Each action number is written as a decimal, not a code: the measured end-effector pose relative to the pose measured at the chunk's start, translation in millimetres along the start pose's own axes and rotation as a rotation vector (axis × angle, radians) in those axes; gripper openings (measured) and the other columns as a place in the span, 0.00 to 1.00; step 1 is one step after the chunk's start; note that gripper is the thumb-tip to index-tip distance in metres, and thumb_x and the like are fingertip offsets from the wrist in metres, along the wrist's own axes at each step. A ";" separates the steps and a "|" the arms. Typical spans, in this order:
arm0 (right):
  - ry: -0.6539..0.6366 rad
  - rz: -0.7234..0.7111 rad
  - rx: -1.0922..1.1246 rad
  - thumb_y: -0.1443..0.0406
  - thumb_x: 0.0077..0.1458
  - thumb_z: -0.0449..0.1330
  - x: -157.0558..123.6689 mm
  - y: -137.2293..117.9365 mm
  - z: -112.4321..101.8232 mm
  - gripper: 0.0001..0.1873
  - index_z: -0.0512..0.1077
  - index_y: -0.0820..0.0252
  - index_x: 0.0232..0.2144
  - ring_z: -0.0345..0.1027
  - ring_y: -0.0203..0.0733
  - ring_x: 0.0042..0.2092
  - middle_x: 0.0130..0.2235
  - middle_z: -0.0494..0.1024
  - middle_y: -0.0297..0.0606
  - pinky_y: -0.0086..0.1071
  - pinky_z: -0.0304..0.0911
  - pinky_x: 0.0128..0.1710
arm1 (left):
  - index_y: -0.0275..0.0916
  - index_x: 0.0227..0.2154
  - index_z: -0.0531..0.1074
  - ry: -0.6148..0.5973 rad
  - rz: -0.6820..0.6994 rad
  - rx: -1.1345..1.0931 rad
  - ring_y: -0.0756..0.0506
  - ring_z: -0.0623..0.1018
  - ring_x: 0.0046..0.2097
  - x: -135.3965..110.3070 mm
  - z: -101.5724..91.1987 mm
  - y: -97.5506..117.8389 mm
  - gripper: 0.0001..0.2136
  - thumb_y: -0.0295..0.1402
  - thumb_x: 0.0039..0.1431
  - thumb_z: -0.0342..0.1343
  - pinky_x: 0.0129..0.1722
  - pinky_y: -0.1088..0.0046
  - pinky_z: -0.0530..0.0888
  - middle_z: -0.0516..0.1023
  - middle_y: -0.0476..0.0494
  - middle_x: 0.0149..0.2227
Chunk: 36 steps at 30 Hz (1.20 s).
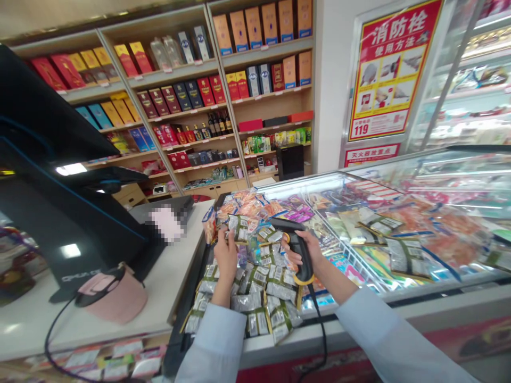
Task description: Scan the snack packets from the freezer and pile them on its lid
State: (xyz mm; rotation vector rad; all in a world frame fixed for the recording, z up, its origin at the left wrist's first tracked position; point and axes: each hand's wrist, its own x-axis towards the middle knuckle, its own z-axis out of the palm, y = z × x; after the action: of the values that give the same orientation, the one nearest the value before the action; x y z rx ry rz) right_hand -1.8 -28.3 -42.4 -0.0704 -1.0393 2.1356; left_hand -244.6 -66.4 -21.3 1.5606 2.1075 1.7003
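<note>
My right hand (305,250) is wrapped round the handle of a black barcode scanner (295,239) with a yellow ring at its base, its head pointing left over a heap of small snack packets (255,276). My left hand (225,255) reaches into that heap, and its fingers pinch one packet (233,226) at the top of the pile. The packets are silver-green with white barcode labels; orange and purple ones (255,205) lie farther back. Both arms wear pale blue sleeves.
A black till screen (51,175) stands on the white counter (175,276) at left, with a pink cap (115,298) by its base. A glass-topped freezer (399,229) holding packaged goods spreads to the right. Shelves of boxed bottles (191,90) line the back wall.
</note>
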 end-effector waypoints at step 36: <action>0.003 0.018 0.009 0.55 0.51 0.56 -6.4 -5.5 12.7 0.14 0.65 0.60 0.30 0.48 0.29 0.15 0.19 0.63 0.27 0.25 0.56 0.15 | 0.37 0.46 0.69 0.119 0.128 0.176 0.42 0.76 0.38 -0.1 -1.0 0.2 0.17 0.41 0.63 0.44 0.38 0.69 0.69 0.77 0.37 0.37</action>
State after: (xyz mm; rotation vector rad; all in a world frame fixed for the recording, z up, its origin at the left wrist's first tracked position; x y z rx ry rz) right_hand 1.7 -38.6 -31.6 -0.0786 -1.0305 2.1562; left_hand -244.9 -67.2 -20.8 1.7154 2.3189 1.7284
